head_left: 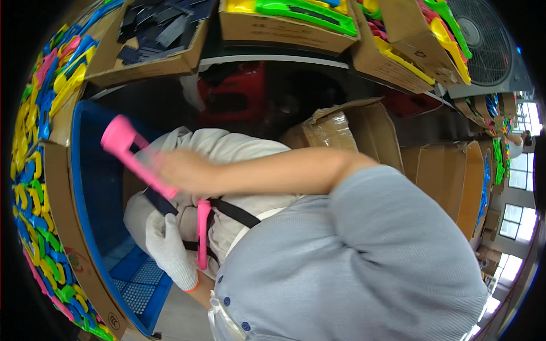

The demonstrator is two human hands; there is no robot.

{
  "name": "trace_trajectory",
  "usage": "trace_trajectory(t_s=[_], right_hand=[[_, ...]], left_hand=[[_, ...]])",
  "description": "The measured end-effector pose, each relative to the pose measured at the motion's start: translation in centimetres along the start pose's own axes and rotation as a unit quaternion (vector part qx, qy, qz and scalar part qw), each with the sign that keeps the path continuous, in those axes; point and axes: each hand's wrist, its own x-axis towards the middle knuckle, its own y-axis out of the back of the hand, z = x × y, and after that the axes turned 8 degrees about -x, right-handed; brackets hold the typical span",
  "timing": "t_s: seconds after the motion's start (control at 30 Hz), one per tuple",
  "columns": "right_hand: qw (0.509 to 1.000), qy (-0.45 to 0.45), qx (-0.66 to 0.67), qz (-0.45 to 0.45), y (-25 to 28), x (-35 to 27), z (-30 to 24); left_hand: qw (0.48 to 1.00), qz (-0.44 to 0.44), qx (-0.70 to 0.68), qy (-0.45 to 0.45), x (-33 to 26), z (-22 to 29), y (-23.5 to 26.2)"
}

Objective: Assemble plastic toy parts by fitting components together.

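My right hand [185, 170], bare and blurred by motion, is closed around a long pink plastic part [121, 142] with a wide end and a slot, held above my lap. In a white knitted glove, my left hand [166, 247] pinches a dark flat plate [161, 202] just below the lower end of that pink part. Whether plate and part touch is unclear. A second pink plastic piece [202, 236], narrow and upright in the picture, lies against my lap beside black straps [236, 213].
A blue plastic crate [85, 187] stands at my left, beside a carton heaped with coloured plastic parts [42, 244]. Ahead are a carton of dark plates [165, 31] and cartons of coloured parts [290, 34]. Open cardboard boxes [438, 176] and a fan [480, 42] are at right.
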Motion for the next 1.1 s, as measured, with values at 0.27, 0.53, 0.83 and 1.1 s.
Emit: trace_trajectory(t_s=[0.27, 0.53, 0.83, 1.1], right_hand=[[0.588, -0.647, -0.42, -0.245, 34.1, -17.2, -5.6], [0.788, -0.183, -0.55, -0.205, 24.3, -10.0, -3.0], [0.902, -0.24, 0.215, -0.287, 5.8, -3.8, -7.9], [0.945, -0.181, 0.201, -0.186, 5.9, -3.0, -5.0]], left_hand=[[0.988, 0.065, -0.133, -0.042, -0.3, -0.9, 1.1], [0.989, 0.023, -0.144, -0.034, -3.0, 1.3, 2.6], [0.968, -0.044, -0.245, -0.043, -5.5, 1.1, 0.4], [0.99, 0.044, 0.118, -0.064, -6.2, -0.1, -0.6]])
